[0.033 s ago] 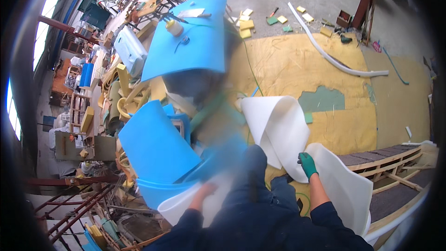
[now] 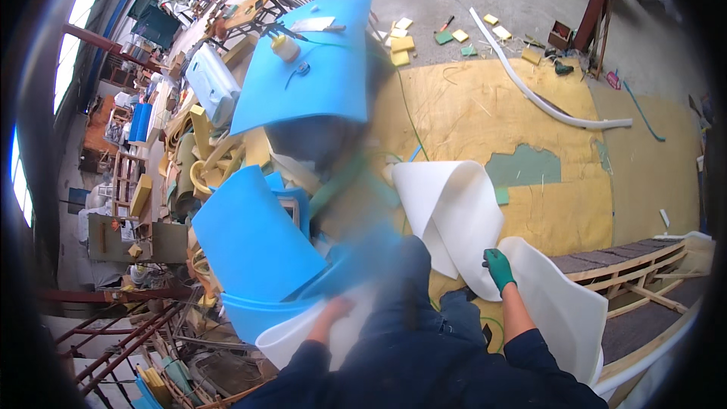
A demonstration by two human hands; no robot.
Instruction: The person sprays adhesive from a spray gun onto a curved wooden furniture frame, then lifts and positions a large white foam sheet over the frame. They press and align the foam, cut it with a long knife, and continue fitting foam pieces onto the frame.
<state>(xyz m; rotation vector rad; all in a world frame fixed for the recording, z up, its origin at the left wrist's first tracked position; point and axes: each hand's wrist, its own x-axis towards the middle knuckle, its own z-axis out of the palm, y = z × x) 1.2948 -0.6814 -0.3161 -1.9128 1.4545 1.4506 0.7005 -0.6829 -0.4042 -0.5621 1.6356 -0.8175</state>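
Note:
My right hand [image 2: 497, 270], in a green glove, is closed at the edge of a long white foam sheet [image 2: 462, 204]. Part of that sheet curls over in front of me; a broad white piece [image 2: 556, 299] spreads out to the right of the hand. My bare left hand [image 2: 335, 310] rests against white foam [image 2: 291, 333] beside my left leg. A blurred patch in the picture smears its fingers. Just beyond it, blue foam sheets [image 2: 257, 238] lie stacked and bent.
A large blue sheet [image 2: 326, 76] stands ahead, carrying a yellowish pot [image 2: 285, 48]. Yellow padding [image 2: 530, 95] covers the floor, crossed by a white curved strip [image 2: 522, 79]. A slatted wooden frame [image 2: 644, 269] sits at right. Foam offcuts [image 2: 204, 163] clutter the left.

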